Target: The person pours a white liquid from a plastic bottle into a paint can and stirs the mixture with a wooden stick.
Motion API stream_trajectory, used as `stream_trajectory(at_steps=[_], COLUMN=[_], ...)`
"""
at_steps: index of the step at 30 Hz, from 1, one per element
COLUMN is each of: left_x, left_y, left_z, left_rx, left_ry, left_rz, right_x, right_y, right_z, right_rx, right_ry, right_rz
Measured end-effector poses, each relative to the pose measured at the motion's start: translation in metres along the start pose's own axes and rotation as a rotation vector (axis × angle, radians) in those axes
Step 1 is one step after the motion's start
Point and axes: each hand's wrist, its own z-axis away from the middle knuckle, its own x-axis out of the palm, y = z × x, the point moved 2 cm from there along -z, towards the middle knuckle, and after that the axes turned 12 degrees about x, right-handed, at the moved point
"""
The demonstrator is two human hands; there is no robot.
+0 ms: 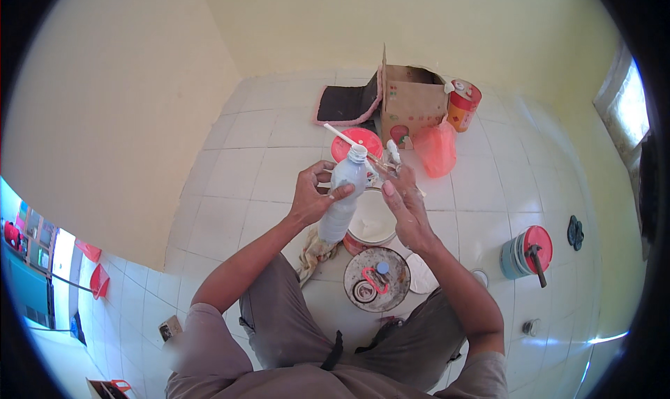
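In front of me my left hand (pixel 314 193) is closed around a plastic bottle (pixel 338 214). Its neck is uncapped and it looks filled with whitish liquid; it leans slightly to the right. My right hand (pixel 408 207) is just right of the bottle, apart from it, thumb out and fingers stretched forward, seemingly holding nothing. Below the hands is a round bucket (pixel 377 221) with white stuff inside. Nearer to me, between my knees, stands a stained metal can (pixel 357 259) with a pink handle and a blue cap (pixel 382 267) on its top.
Beyond the hands are a red lid (pixel 349 146) with a white stick across it, a cardboard box (pixel 412 106), a pink plastic bag (pixel 438 148) and a red-and-orange can (pixel 464 106). A pail (pixel 515 256) carrying a dark-handled tool stands right. A rag (pixel 314 254) lies near my left knee.
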Motion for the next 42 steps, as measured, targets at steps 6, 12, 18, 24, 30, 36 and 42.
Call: stream_trajectory(at_steps=[6, 12, 18, 24, 30, 36, 42], left_x=[0.0, 0.001, -0.009, -0.045, -0.088, -0.104, -0.1], left_y=[-0.007, -0.004, -0.009, -0.009, -0.029, -0.146, -0.249], left_z=[0.006, 0.01, 0.006, -0.004, 0.012, 0.093, 0.178], left_rx=[-0.001, -0.024, 0.005, 0.107, -0.024, -0.215, -0.311], left_ry=[-0.125, -0.159, -0.1, -0.062, -0.141, -0.057, 0.175], left_rz=[0.048, 0.152, 0.195, 0.337, 0.164, 0.08, 0.09], right_x=[-0.011, -0.012, -0.026, -0.036, -0.022, -0.019, -0.025], right_y=[0.003, -0.008, -0.007, 0.032, 0.021, 0.033, 0.079], right_z=[-0.011, -0.007, -0.006, -0.019, -0.018, -0.014, -0.005], right_rx=[-0.228, -0.306, -0.361, 0.016, 0.087, 0.096, 0.193], right_ry=[0.243, 0.237, 0.212, -0.034, -0.416, -0.341, -0.256], right_rz=[0.45, 0.709, 0.789, -0.129, -0.985, -0.868, -0.585])
